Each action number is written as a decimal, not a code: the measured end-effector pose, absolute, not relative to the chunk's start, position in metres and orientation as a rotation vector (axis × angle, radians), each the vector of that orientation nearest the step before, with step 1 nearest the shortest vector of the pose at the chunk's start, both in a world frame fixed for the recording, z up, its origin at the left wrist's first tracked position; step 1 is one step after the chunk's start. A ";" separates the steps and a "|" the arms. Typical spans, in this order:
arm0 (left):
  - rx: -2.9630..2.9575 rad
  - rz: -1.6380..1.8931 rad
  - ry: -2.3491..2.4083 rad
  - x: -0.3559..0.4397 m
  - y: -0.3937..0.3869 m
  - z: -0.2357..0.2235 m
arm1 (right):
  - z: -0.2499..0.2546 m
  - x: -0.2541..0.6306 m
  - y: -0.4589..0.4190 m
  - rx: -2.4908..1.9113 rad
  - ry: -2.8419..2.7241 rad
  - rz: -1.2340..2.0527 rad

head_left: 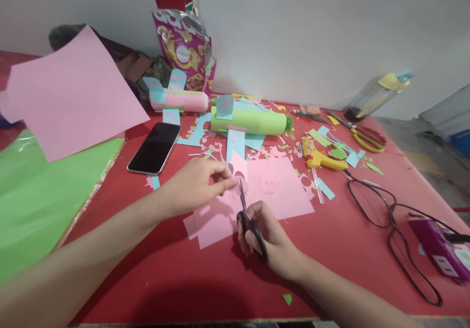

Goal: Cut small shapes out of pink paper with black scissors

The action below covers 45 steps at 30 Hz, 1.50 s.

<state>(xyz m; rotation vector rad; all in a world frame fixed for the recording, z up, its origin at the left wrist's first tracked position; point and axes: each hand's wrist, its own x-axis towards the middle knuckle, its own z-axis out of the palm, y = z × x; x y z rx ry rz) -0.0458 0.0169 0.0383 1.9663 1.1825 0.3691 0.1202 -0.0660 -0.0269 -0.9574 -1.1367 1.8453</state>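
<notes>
My right hand [266, 237] grips a pair of black-handled scissors [253, 230] by the loops, blades pointing up and away. In my left hand [200, 186] a small pink paper piece [240, 185] is pinched between thumb and finger, right at the scissor tips. Beneath both hands lie pink paper sheets [282, 200], one with curved cut-outs. Just beyond stands a green paper-wrapped bottle [253, 121] lying on its side, with light blue wing-like strips. A similar pink-wrapped bottle [183, 101] lies behind it to the left.
A phone [154, 148] lies left of my hands. At right are a yellow glue gun [323, 159] with its cord, larger scissors [362, 134], a clear bottle [376, 98] and a purple power strip [440, 249]. Paper scraps surround the wrapped bottles. A snack bag [185, 54] stands behind.
</notes>
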 end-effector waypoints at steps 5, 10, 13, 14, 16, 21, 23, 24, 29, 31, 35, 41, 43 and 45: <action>1.945 0.338 1.174 -0.045 0.015 0.037 | -0.025 0.121 -0.064 -0.941 -1.172 1.832; 1.947 0.353 1.144 -0.044 0.014 0.036 | -0.022 0.122 -0.064 -0.927 -1.174 1.842; 1.945 0.354 1.140 -0.044 0.014 0.037 | -0.022 0.122 -0.064 -0.930 -1.186 1.842; 1.943 0.352 1.139 -0.044 0.014 0.037 | -0.022 0.122 -0.064 -0.932 -1.190 1.843; 1.940 0.341 1.145 -0.044 0.015 0.037 | -0.022 0.121 -0.064 -0.936 -1.194 1.845; 1.960 0.332 1.158 -0.044 0.016 0.037 | -0.023 0.122 -0.064 -0.949 -1.194 1.848; 1.962 0.342 1.152 -0.044 0.016 0.036 | -0.024 0.122 -0.064 -0.947 -1.196 1.844; 1.962 0.347 1.149 -0.044 0.016 0.036 | -0.024 0.122 -0.064 -0.944 -1.194 1.842; 1.950 0.321 1.150 -0.042 0.013 0.034 | -0.021 0.121 -0.062 -0.931 -1.153 1.832; 1.943 0.306 1.134 -0.040 0.012 0.032 | -0.020 0.121 -0.062 -0.935 -1.141 1.825; 1.874 0.287 1.095 -0.037 0.010 0.028 | -0.020 0.122 -0.063 -0.932 -1.115 1.822; 1.731 0.275 1.046 -0.035 0.009 0.023 | -0.021 0.123 -0.063 -0.910 -1.123 1.814; 1.694 0.270 1.043 -0.035 0.009 0.023 | -0.020 0.123 -0.063 -0.903 -1.127 1.813; 1.670 0.261 1.043 -0.035 0.009 0.023 | -0.021 0.123 -0.063 -0.891 -1.126 1.813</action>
